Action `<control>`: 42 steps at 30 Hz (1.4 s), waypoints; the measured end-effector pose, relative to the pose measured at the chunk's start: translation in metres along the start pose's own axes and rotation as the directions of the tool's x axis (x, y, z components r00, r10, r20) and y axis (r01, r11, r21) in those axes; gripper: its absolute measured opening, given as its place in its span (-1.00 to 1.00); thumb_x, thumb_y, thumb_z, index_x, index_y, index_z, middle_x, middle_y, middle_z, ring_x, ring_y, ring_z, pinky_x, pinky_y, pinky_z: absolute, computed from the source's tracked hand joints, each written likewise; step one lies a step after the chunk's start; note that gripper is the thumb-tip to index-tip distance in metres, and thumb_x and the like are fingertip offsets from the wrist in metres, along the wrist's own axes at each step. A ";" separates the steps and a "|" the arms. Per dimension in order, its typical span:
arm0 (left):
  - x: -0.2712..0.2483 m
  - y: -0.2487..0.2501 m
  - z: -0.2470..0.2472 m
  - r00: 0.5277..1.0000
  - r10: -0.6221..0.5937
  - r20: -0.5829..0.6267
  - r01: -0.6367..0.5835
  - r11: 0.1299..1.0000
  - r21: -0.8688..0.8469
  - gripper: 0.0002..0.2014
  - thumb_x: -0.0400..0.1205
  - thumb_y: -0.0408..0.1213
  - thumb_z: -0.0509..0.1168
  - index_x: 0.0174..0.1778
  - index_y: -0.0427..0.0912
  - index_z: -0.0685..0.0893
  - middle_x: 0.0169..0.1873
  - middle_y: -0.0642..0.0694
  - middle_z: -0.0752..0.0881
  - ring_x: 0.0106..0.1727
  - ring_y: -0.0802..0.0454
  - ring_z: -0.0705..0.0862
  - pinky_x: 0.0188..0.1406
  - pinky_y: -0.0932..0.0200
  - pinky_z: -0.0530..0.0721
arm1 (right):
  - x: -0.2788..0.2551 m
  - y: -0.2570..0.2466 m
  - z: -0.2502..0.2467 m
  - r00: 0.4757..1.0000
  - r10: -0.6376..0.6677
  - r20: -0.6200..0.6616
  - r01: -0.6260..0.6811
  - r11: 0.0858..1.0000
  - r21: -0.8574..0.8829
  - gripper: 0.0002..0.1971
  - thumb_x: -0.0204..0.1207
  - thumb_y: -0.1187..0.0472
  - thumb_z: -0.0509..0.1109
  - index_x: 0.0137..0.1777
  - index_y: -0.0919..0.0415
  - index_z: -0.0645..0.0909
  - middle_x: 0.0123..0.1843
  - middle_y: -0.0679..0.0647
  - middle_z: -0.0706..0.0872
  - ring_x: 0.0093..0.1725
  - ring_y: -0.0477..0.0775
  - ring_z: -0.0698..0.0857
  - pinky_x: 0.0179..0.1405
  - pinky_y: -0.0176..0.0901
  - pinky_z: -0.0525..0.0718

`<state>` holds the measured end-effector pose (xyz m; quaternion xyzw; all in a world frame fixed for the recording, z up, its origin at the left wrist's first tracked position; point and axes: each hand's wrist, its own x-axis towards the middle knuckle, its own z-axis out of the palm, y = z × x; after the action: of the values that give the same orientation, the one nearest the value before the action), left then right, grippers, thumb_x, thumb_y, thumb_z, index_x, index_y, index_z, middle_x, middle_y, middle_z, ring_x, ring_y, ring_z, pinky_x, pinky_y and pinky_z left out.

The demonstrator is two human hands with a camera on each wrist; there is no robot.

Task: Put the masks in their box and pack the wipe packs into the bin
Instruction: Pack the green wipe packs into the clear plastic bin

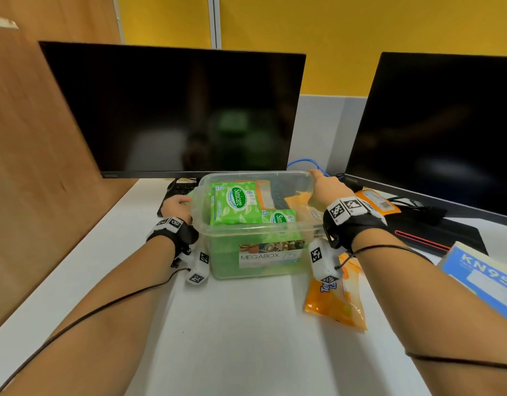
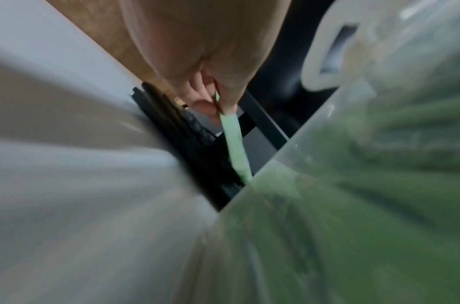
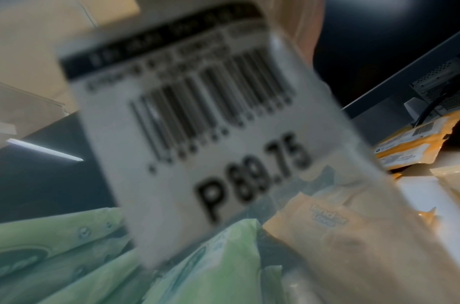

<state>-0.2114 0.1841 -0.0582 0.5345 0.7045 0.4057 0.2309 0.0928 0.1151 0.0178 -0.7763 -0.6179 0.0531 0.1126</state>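
A clear plastic bin (image 1: 258, 176) stands mid-table, holding green wipe packs (image 1: 236, 202) and an orange pack (image 1: 265, 195). My left hand (image 1: 176, 205) is behind the bin's left side, and in the left wrist view its thumb and finger (image 2: 228, 98) pinch the edge of a green wipe pack (image 2: 233, 144) right against the bin wall (image 2: 353, 185). My right hand (image 1: 325, 190) grips the bin's far right rim. The right wrist view looks through the bin's labelled wall (image 3: 197, 123) at green packs (image 3: 54, 246) and an orange one (image 3: 340, 236). A blue KN95 mask box (image 1: 486, 277) lies at the right edge.
One orange wipe pack (image 1: 335, 298) lies on the table by the bin's right front corner, another (image 1: 378, 202) further right. Two dark monitors (image 1: 175, 110) stand behind, with a keyboard (image 1: 178, 190) under the left one. A black laptop (image 1: 435, 235) sits at the right.
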 end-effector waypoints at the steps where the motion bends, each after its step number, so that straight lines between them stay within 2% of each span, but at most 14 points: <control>1: 0.000 0.004 -0.005 0.998 0.015 -0.069 -0.019 0.998 -0.056 -0.75 0.59 -0.46 0.26 0.11 -0.34 0.76 0.11 -0.31 0.74 0.15 -0.33 0.65 0.03 0.10 0.55 | 0.000 -0.001 0.000 1.000 0.006 -0.003 -0.006 1.000 -0.002 -0.37 0.50 0.36 0.35 0.53 0.02 0.25 0.15 0.19 0.68 0.07 0.21 0.71 -0.05 0.10 0.68; 6: 0.002 0.037 -0.050 0.920 0.257 -0.296 -0.281 0.959 -0.043 -0.74 0.57 -0.44 0.22 -0.03 -0.22 0.83 -0.05 -0.26 0.79 0.05 -0.26 0.70 0.08 0.05 0.56 | -0.009 -0.007 -0.006 0.988 -0.022 -0.151 0.028 0.999 0.036 -0.44 0.54 0.28 0.36 0.51 0.13 0.30 0.36 0.24 0.49 0.33 0.26 0.52 0.18 0.11 0.63; 9: -0.014 0.071 -0.084 0.822 0.392 -0.414 -0.448 0.893 -0.043 -0.71 0.55 -0.50 0.15 -0.12 -0.27 0.80 -0.04 -0.22 0.77 0.08 -0.15 0.69 0.14 0.23 0.48 | -0.022 -0.008 -0.009 0.915 -0.111 -0.389 0.195 0.963 0.186 -0.46 0.55 0.30 0.29 0.54 0.14 0.33 0.42 0.19 0.45 0.43 0.21 0.43 0.34 0.06 0.54; 12: -0.042 0.110 -0.107 0.684 0.553 -0.475 -0.652 0.756 -0.060 -0.69 0.49 -0.58 0.09 -0.23 -0.32 0.77 -0.14 -0.14 0.66 0.05 -0.03 0.64 0.06 0.41 0.40 | -0.043 -0.016 -0.016 0.888 -0.128 -0.442 0.357 0.797 0.487 -0.45 0.57 0.30 0.29 0.56 0.10 0.33 0.46 0.12 0.46 0.41 0.08 0.48 0.43 0.00 0.50; 17: -0.089 0.165 -0.083 0.624 0.685 -0.376 -0.767 0.630 -0.124 -0.64 0.40 -0.66 0.10 -0.31 -0.27 0.78 -0.13 -0.17 0.65 -0.03 0.14 0.55 -0.01 0.44 0.42 | -0.076 -0.048 -0.014 0.935 -0.182 -0.306 0.355 0.453 0.818 -0.30 0.61 -0.02 0.34 0.66 -0.11 0.07 0.59 0.10 0.35 0.47 0.04 0.46 0.36 -0.08 0.45; 20: -0.111 0.174 -0.052 0.605 0.770 -0.200 -0.795 0.572 -0.202 -0.65 0.37 -0.67 0.11 -0.36 -0.26 0.77 -0.15 -0.16 0.66 -0.08 0.13 0.57 -0.04 0.43 0.45 | -0.080 -0.052 -0.011 0.898 -0.146 -0.414 0.435 0.432 0.790 -0.27 0.57 -0.04 0.39 0.65 -0.13 0.11 0.58 0.01 0.35 0.48 -0.09 0.39 0.43 -0.19 0.43; 22: -0.115 0.175 -0.039 0.605 0.787 -0.124 -0.788 0.570 -0.231 -0.66 0.45 -0.65 0.13 -0.39 -0.25 0.75 -0.10 -0.14 0.67 -0.06 0.11 0.59 -0.01 0.33 0.47 | -0.074 -0.049 -0.011 0.907 -0.093 -0.412 0.400 0.497 0.770 -0.40 0.50 -0.05 0.46 0.51 -0.12 0.35 0.46 0.06 0.42 0.36 -0.11 0.43 0.29 -0.40 0.44; 25: -0.116 0.178 -0.030 0.611 0.786 -0.096 -0.783 0.581 -0.223 -0.68 0.50 -0.65 0.13 -0.28 -0.27 0.76 -0.06 -0.15 0.69 -0.01 0.09 0.61 0.04 0.24 0.52 | -0.063 -0.045 -0.006 0.949 -0.018 -0.314 0.269 0.564 0.781 -0.60 0.27 -0.34 0.49 -0.05 -0.11 0.61 0.07 0.16 0.66 0.13 0.11 0.64 0.17 0.14 0.65; 27: -0.115 0.176 -0.029 0.669 0.742 -0.030 -0.736 0.657 -0.161 -0.67 0.53 -0.62 0.15 -0.02 -0.21 0.73 0.09 -0.13 0.62 0.06 0.10 0.57 0.11 0.29 0.48 | -0.056 -0.040 -0.003 0.954 0.016 -0.299 0.237 0.572 0.785 -0.66 0.29 -0.30 0.49 -0.20 -0.06 0.61 -0.08 0.14 0.74 0.01 0.18 0.72 0.10 0.30 0.67; 29: -0.108 0.167 -0.028 0.757 0.649 0.077 -0.648 0.761 -0.036 -0.60 0.56 -0.52 0.23 0.29 -0.12 0.58 0.29 -0.15 0.46 0.16 0.02 0.54 0.26 0.20 0.47 | -0.060 -0.041 -0.009 0.963 0.090 -0.252 0.161 0.558 0.814 -0.79 0.43 -0.13 0.46 -0.12 -0.03 0.64 -0.07 0.06 0.78 -0.01 0.13 0.75 0.11 0.21 0.69; 31: -0.103 0.153 -0.026 0.820 0.514 0.252 -0.559 0.813 0.164 -0.54 0.59 -0.29 0.30 0.44 -0.08 0.45 0.40 -0.19 0.38 0.32 -0.16 0.53 0.38 -0.11 0.49 | -0.064 -0.042 -0.012 0.971 0.148 -0.189 0.044 0.664 0.747 -0.67 0.43 -0.13 0.44 0.05 0.08 0.62 0.00 0.06 0.77 0.05 0.15 0.74 0.12 0.10 0.69; 34: -0.109 0.126 -0.015 0.815 0.296 0.499 -0.539 0.705 0.461 -0.50 0.65 0.03 0.16 0.54 0.11 0.37 0.58 -0.15 0.33 0.57 -0.22 0.32 0.54 -0.27 0.29 | -0.077 -0.051 -0.014 0.995 0.088 -0.043 -0.059 0.890 0.452 -0.61 0.48 0.00 0.34 0.25 0.16 0.57 0.21 0.08 0.72 0.19 0.16 0.69 0.11 -0.16 0.58; 37: -0.124 0.107 -0.007 0.832 0.284 0.476 -0.527 0.672 0.520 -0.53 0.68 0.12 0.00 0.56 0.36 0.23 0.68 -0.07 0.10 0.69 -0.19 0.01 0.60 -0.33 -0.01 | -0.091 -0.061 -0.018 0.997 0.071 0.040 -0.077 0.980 0.185 -0.69 0.63 0.07 0.21 0.26 0.19 0.60 0.25 0.04 0.67 0.25 0.13 0.63 0.07 -0.12 0.47; 42: -0.127 0.106 -0.006 0.854 0.302 0.424 -0.507 0.669 0.544 -0.50 0.64 0.15 0.03 0.55 0.32 0.29 0.68 -0.04 0.09 0.69 -0.17 -0.02 0.61 -0.33 0.01 | -0.088 -0.064 -0.016 0.977 0.085 0.193 -0.105 0.990 0.094 -0.47 0.62 0.02 0.21 0.53 0.23 0.38 0.48 0.20 0.51 0.43 0.22 0.52 0.37 0.03 0.44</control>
<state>-0.1153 0.0730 0.0180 0.7791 0.6178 0.0978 0.0416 0.0152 0.0414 0.0437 -0.7897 -0.5842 0.1637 0.0909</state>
